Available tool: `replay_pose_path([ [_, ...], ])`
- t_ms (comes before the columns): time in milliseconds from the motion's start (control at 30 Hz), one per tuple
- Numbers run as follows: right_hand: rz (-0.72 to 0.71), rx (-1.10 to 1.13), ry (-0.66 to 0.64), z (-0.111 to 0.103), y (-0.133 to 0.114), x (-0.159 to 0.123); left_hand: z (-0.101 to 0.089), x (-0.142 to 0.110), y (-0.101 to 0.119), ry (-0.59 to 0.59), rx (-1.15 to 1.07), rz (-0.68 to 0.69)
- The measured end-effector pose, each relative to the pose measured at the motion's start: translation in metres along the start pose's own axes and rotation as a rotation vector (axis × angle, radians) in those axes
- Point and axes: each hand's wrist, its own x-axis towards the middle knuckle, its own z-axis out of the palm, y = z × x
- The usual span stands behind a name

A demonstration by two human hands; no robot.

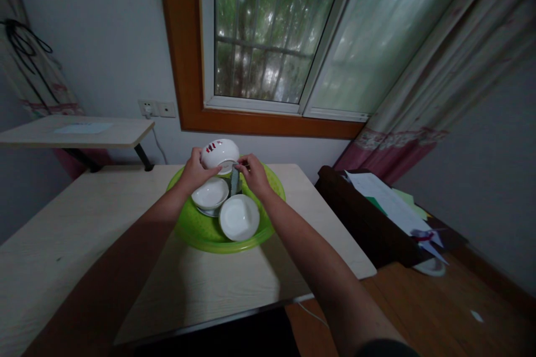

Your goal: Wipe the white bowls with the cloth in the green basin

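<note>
My left hand (195, 172) grips a white bowl (220, 153) with red markings. The bowl is tilted, its base turned toward me. My right hand (253, 172) is pinched closed at the bowl's foot, on the top end of a narrow grey strip (235, 179); whether it is cloth or something stiffer I cannot tell. Below both hands lies a round green plastic basin (196, 241). Inside it, a white bowl (210, 193) at the left rests on another white dish. A second white bowl (239, 217) sits upright at the front.
The basin stands on a pale wooden table (104, 195) against the wall. A raised shelf (75, 131) is at the left, below a wall socket (156, 109). To the right, a dark cabinet (355, 217) bears papers (385, 201). A window (268, 39) is ahead.
</note>
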Motion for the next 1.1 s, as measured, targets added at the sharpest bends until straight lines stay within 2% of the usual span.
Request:
replay_pose_path([
  [167,-0.023,0.048,0.095,-0.004,-0.007,0.000,-0.001,-0.001,0.003,-0.049,0.045,0.020],
  [367,0.063,0.188,0.169,0.000,0.001,0.001,-0.003,-0.003,0.006,-0.091,0.020,0.045],
  [500,0.119,0.281,0.104,0.006,0.008,-0.001,-0.003,-0.003,0.005,-0.090,-0.042,0.038],
  [700,0.285,0.432,-0.137,0.006,0.003,-0.007,-0.003,-0.002,0.002,-0.127,-0.058,0.028],
  [933,0.382,0.521,-0.151,0.003,-0.002,-0.009,-0.001,-0.002,-0.004,-0.184,-0.077,0.027],
  [1100,0.366,0.424,-0.112,0.002,0.003,-0.006,-0.002,-0.002,-0.003,-0.190,-0.077,0.021],
])
